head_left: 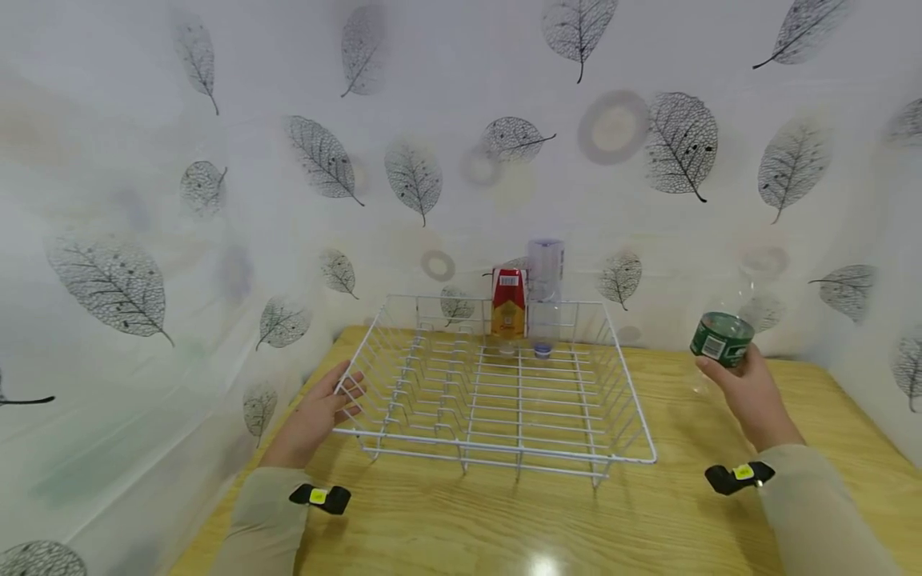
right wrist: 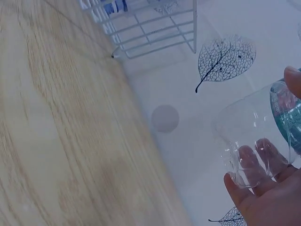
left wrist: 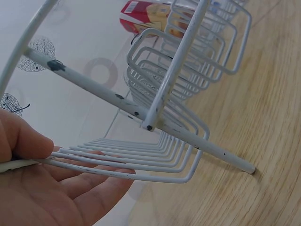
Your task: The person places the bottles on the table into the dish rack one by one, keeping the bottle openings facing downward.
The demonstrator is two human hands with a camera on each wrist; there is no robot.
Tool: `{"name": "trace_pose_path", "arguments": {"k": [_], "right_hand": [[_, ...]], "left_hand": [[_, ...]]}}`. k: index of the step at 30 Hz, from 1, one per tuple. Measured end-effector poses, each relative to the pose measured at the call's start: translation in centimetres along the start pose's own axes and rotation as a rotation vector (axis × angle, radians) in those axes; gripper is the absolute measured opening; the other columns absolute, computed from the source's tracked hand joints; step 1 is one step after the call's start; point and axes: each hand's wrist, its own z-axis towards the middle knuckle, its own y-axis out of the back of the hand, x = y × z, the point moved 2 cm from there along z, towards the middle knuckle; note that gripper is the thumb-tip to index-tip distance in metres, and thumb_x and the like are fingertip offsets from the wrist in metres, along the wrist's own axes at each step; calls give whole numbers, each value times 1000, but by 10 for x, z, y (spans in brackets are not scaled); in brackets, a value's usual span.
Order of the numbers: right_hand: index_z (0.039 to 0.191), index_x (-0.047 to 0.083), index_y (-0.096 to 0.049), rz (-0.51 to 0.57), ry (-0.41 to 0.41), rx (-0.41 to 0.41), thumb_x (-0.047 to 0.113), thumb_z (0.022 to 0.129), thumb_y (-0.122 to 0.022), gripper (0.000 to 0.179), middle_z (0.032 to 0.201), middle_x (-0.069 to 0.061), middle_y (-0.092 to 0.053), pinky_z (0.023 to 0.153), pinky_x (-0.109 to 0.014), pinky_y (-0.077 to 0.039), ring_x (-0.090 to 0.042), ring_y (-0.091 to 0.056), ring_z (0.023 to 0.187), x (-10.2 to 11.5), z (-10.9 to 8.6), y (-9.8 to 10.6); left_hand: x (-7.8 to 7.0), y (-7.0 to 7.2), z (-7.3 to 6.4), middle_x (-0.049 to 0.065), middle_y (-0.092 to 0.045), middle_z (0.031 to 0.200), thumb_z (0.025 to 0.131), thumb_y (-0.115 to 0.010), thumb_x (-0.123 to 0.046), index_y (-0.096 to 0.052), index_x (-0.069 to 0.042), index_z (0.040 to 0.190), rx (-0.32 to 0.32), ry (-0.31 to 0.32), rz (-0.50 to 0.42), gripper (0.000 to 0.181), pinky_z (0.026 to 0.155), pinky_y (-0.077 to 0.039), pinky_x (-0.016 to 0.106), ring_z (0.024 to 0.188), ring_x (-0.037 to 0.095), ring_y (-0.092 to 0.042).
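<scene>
A white wire dish rack (head_left: 504, 446) stands on the table. My left hand (head_left: 313, 412) grips its left side, thumb over the top rim and the other fingers beneath the side wires (left wrist: 113, 173). Off to the right of the rack, my right hand (head_left: 749, 398) holds a clear plastic bottle with a green label (head_left: 723, 340), raised over the table. In the right wrist view the fingers wrap under the bottle's clear wall (right wrist: 244, 127). At the rack's back stand a red and yellow container (head_left: 508, 308) and a clear bottle (head_left: 545, 272) with its blue cap down.
The table (head_left: 446, 528) has a light wood-grain top. Behind it and along both sides hangs a pale curtain (head_left: 461, 216) printed with dark leaves. Upright wire dividers (head_left: 446, 392) run in rows through the rack's left half.
</scene>
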Motion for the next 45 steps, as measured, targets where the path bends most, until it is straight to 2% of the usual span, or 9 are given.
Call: {"name": "trace_pose_path", "arguments": {"k": [3, 6, 10, 12, 15, 20, 31, 37, 45], "right_hand": [[164, 18, -7, -18, 38, 14, 39, 104, -56, 80, 159, -25, -29, 92, -10, -42, -23, -38, 139, 12, -4, -2], [164, 21, -10, -48, 82, 39, 37, 105, -56, 77, 153, -23, -35, 86, -13, -46, -23, -45, 133, 27, -8, -5], [164, 17, -9, -73, 103, 70, 38, 105, -56, 78, 150, -24, -34, 98, -48, -48, -40, -43, 131, 47, -16, -11], [163, 11, -8, -91, 108, 83, 39, 105, -56, 81, 149, -28, -34, 95, -65, -44, -48, -42, 128, 56, -20, -15], [162, 5, -8, -129, 125, 109, 39, 103, -59, 85, 148, -31, -37, 90, -73, -42, -54, -45, 124, 69, -25, -21], [163, 9, -7, -150, 162, 159, 37, 102, -63, 88, 149, -30, -37, 89, -70, -47, -59, -49, 122, 89, -31, -32], [162, 11, -15, -187, 206, 156, 34, 98, -70, 87, 143, -26, -44, 80, -50, -54, -48, -61, 111, 120, -38, -49], [157, 8, -33, -257, 292, 111, 37, 95, -73, 80, 142, -21, -45, 91, -60, -49, -41, -51, 122, 133, -40, -57], [153, 11, -43, -424, 397, 78, 46, 90, -76, 79, 135, -19, -50, 94, -65, -45, -38, -51, 118, 138, -37, -74]], "left_hand": [[2, 2, 1, 23, -21, 163, 108, -28, -2, 0, -10, 164, -5, 1, 13, 63, 114, -33, 56, 144, 42, -32], [3, 3, 2, 23, -22, 162, 109, -27, -3, 0, -11, 164, -5, 0, 25, 62, 113, -34, 55, 144, 41, -33], [3, 3, 1, 23, -19, 163, 109, -26, -2, 1, -11, 164, -4, -3, 19, 62, 114, -33, 56, 145, 41, -30], [2, 3, 1, 22, -16, 165, 108, -26, -2, 3, -11, 164, 2, -8, 17, 63, 114, -32, 56, 145, 41, -29], [0, 2, 0, 21, -14, 166, 109, -26, -3, 4, -11, 163, 4, -12, 18, 63, 115, -31, 56, 146, 42, -27], [-5, 2, -2, 21, -8, 167, 109, -32, -6, 6, -14, 163, 3, -20, 77, 67, 116, -28, 58, 148, 42, -21], [-11, 3, -4, 17, -10, 168, 110, -39, -24, 3, -19, 164, -57, -24, 274, 68, 119, -21, 57, 150, 38, -21], [-17, 2, -3, 12, -9, 169, 109, -39, -42, 1, -23, 164, -80, -63, 413, 71, 118, -17, 62, 152, 38, -15], [-31, -4, -4, 18, -13, 167, 107, -42, -39, -2, -21, 165, -164, -122, 609, 72, 114, -23, 67, 147, 47, -23]]}}
